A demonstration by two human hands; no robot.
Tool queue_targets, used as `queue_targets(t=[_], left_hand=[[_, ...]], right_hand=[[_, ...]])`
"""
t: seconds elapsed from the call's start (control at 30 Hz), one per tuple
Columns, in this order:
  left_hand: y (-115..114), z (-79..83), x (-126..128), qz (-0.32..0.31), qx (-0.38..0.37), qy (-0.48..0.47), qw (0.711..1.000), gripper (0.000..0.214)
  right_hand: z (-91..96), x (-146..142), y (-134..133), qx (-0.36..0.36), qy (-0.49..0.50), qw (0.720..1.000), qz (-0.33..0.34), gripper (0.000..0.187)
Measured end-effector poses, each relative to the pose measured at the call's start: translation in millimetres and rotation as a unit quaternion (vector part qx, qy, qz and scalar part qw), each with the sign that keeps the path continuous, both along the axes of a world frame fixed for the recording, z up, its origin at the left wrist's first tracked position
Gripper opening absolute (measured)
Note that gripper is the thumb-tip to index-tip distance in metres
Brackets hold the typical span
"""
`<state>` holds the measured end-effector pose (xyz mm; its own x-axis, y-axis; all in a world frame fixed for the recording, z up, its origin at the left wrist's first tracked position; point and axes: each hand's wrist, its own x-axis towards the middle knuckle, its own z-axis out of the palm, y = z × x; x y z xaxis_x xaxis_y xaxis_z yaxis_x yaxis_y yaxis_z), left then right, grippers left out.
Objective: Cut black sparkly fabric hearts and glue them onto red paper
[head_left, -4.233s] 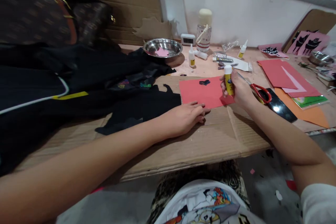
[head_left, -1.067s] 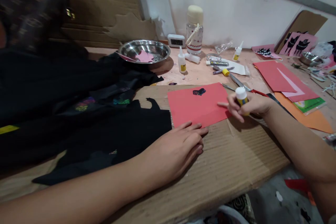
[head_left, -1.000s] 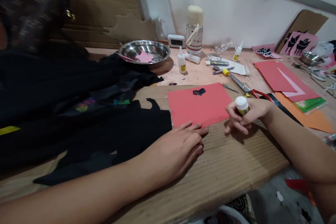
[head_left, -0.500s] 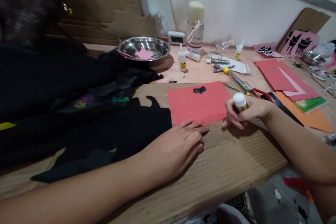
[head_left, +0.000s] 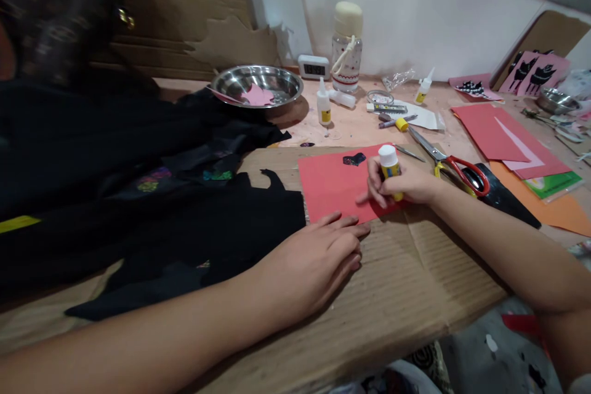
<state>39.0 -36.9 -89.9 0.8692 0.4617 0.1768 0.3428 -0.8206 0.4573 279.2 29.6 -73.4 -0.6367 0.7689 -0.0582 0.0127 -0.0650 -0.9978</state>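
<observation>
My right hand grips a glue stick with its white end up, over the right part of a red sheet of paper. The lower end of the stick is hidden by my fingers. My left hand lies with fingers stretched out, its fingertips at the near edge of the sheet. Near the far edge of the red paper is a small black cut-out with colored specks. Left of the sheet spreads cut black paper.
Red-handled scissors and a yellow cap lie to the right. Behind stand a metal bowl, a glue bottle, a clock and a drinking bottle. Corrugated cardboard covers the near tabletop.
My right hand has moved left with the glue stick, from beside the red sheet to over it. The left hand stays at the near edge. The view has shifted slightly.
</observation>
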Motion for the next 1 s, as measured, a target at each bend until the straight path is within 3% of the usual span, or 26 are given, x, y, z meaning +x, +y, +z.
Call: queue_targets(t=[0.07, 0.17, 0.3, 0.43, 0.5, 0.57, 0.63, 0.8, 0.9, 1.0], left_hand=[[0, -0.2, 0, -0.001, 0.007, -0.001, 1.000, 0.022], [0, 0.4, 0, -0.009, 0.011, 0.002, 1.000, 0.023], [2, 0.4, 0, -0.007, 0.010, -0.003, 1.000, 0.020], [-1, 0.0, 0, -0.007, 0.033, -0.010, 0.999, 0.022], [-4, -0.1, -2, -0.004, 0.071, -0.022, 0.997, 0.024], [-4, -0.7, -6, 0.016, 0.113, -0.022, 0.993, 0.026], [0, -2.2, -9, 0.053, 0.144, -0.001, 0.988, 0.029], [17, -5.9, -15, 0.124, 0.185, 0.070, 0.972, 0.032], [19, -3.7, -14, 0.116, 0.188, 0.075, 0.972, 0.033], [17, -0.2, -12, 0.120, 0.175, 0.072, 0.975, 0.032]], right_hand=[[3.0, 4, -6, -0.016, 0.025, 1.000, 0.011, 0.013], [11.5, 7, -16, 0.047, -0.020, 0.998, -0.027, 0.016], [20.2, 7, -27, 0.033, -0.071, 0.997, 0.030, 0.016], [15.3, 5, -27, 0.075, -0.014, 0.996, -0.054, 0.014], [10.2, 7, -24, 0.065, -0.022, 0.997, -0.030, 0.013], [6.7, 10, -23, 0.031, -0.037, 0.999, -0.009, 0.011], [6.0, 12, -24, 0.026, -0.034, 0.998, -0.039, 0.010], [8.3, 8, -28, 0.114, -0.072, 0.986, -0.102, 0.014], [7.1, 5, -26, 0.162, -0.152, 0.972, -0.070, 0.015], [6.7, 7, -26, 0.110, -0.143, 0.984, 0.015, 0.011]])
